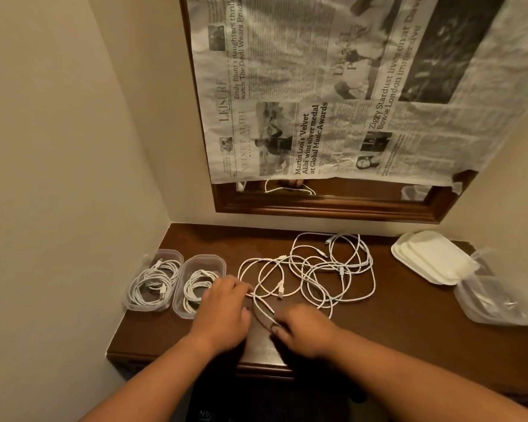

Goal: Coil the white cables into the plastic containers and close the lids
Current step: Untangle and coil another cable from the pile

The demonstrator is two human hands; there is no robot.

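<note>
Several loose white cables lie tangled across the middle of the dark wooden table. At the left stand two clear plastic containers without lids, the far-left container and the second container, each with a coiled white cable inside. My left hand lies beside the second container and pinches a strand of the loose cable. My right hand holds the same strand nearer the front edge, fingers curled round it.
A stack of white lids sits at the back right, with several empty clear containers in front of it. A wood-framed mirror covered by newspaper hangs behind. Walls close in on the left and right.
</note>
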